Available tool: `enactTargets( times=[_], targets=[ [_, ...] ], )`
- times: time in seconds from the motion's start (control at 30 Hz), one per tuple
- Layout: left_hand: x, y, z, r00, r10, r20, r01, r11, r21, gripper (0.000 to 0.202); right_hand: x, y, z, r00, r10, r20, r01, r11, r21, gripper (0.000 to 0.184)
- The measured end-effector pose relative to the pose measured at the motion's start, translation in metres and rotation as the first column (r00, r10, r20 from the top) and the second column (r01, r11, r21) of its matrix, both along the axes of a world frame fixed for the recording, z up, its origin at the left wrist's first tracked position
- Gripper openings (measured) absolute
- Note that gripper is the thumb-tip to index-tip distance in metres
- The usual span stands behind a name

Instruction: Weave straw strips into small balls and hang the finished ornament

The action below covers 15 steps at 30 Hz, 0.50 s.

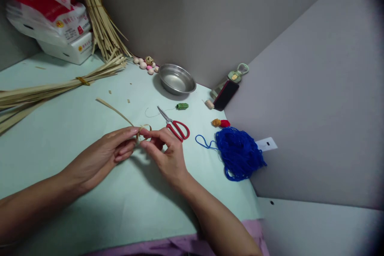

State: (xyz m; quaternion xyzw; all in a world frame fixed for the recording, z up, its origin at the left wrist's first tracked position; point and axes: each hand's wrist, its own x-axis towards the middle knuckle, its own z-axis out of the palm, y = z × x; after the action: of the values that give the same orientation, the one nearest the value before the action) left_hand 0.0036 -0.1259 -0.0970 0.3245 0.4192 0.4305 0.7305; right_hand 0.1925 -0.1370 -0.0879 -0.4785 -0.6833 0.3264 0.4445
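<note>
Between my two hands is a thin tan straw strip (115,111), bent into small loops at my fingertips, with one long loose end pointing up and left. My left hand (112,150) pinches the looped part between thumb and fingers. From the other side my right hand (166,150) also closes its thumb and index finger on the loops. Fingers partly hide the looped part. Just beyond my right hand lie scissors (177,127) with red handles, their blades pointing up and left. A green thread spool (182,106) rests behind them, a thin thread trailing from it.
Bundled straw strips (60,88) lie at left; another bundle (103,24) leans by tissue packs (69,44). Behind stand a metal bowl (177,80) and small pinkish balls (143,65). Blue cord (238,154), a phone (226,95) and a green bottle (219,88) sit at right, beside the grey partition.
</note>
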Motion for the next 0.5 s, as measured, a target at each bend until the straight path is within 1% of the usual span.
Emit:
enactTargets(
  times=[0.07,0.17,0.27,0.33,0.4,0.5],
  targets=[
    [0.0028,-0.0028,0.0005,1.0,-0.002,-0.014,0.002,1.0,-0.003,0.033,-0.0053,-0.0005,-0.0075,1.0,-0.006,0.025,0.007,0.999,-0.048,0.019],
    [0.0035,-0.0029,-0.0014,1.0,0.006,-0.027,-0.007,1.0,-0.028,0.037,-0.0083,0.001,-0.0135,1.0,-0.004,-0.012,0.003,0.997,-0.073,0.011],
    [0.0002,0.001,-0.0054,1.0,0.025,-0.017,-0.026,0.999,-0.03,0.038,-0.0076,0.0019,-0.0123,0.999,0.002,-0.044,-0.004,0.999,-0.054,0.013],
    [-0.0018,0.0034,-0.007,1.0,0.024,-0.011,-0.024,1.0,-0.015,0.036,-0.0077,0.0014,-0.0105,0.999,-0.007,-0.052,0.005,0.999,-0.048,0.01],
    [-0.0026,0.0047,-0.0064,1.0,0.016,-0.019,-0.016,1.0,-0.003,0.035,-0.0089,0.0005,-0.0096,0.998,-0.01,-0.061,0.007,0.999,-0.054,0.007],
    [-0.0015,0.0046,-0.0019,0.999,0.019,-0.048,-0.02,1.0,-0.013,0.038,-0.0109,0.0003,-0.0098,0.995,-0.001,-0.103,-0.006,0.998,-0.066,0.011]
  ],
)
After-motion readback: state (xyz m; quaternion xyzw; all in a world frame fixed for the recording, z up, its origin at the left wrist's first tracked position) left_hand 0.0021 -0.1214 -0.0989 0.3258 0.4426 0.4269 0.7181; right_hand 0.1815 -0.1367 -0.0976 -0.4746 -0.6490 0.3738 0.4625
